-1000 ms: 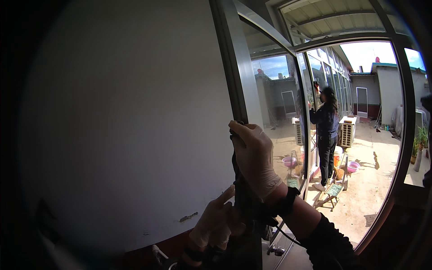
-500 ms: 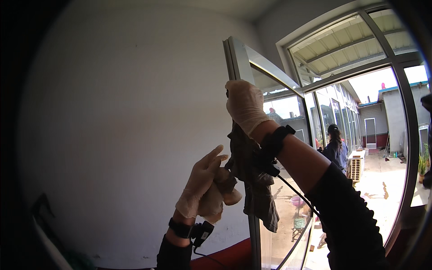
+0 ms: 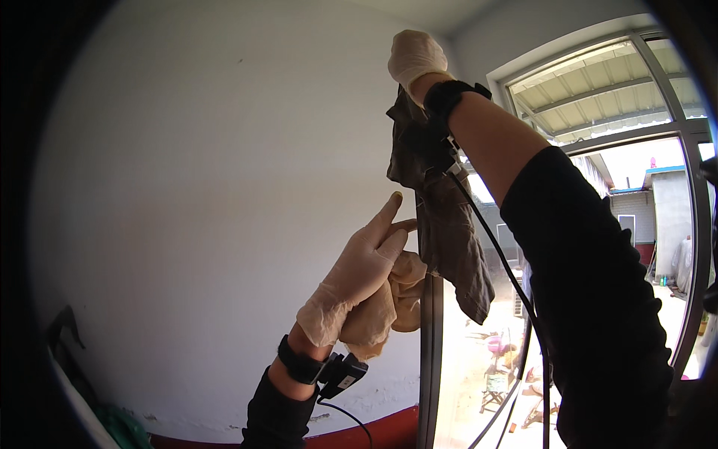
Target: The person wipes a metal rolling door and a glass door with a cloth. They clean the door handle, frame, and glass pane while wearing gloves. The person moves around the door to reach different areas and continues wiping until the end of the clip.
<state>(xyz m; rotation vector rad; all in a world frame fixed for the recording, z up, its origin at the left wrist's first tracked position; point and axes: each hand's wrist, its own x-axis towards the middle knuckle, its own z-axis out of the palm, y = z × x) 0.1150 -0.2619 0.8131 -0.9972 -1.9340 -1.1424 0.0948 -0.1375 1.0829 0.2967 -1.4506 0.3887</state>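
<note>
My right hand [image 3: 416,58], in a pale thin glove, is raised high at the top of the glass door's metal frame [image 3: 431,359]. Its fingers are closed on a dark brown cloth [image 3: 452,247], which hangs down along the door edge. Lower and to the left, my gloved left hand [image 3: 357,269] has its index finger stretched upward beside the frame. A beige cloth [image 3: 372,320] is held under its palm, bunched and drooping; the fingers on the far side are partly hidden. My right forearm covers much of the door's upper part.
A plain white wall [image 3: 202,209] fills the left side, with a red band [image 3: 359,432] along its bottom. On the right, a large window frame [image 3: 684,224] opens to a bright yard. A black cable [image 3: 516,280] runs from my right wrist past the door.
My right hand has risen along the door edge to its top, drawing the dark cloth upward. My left hand has moved up and right with the beige cloth. The person outside is no longer visible.
</note>
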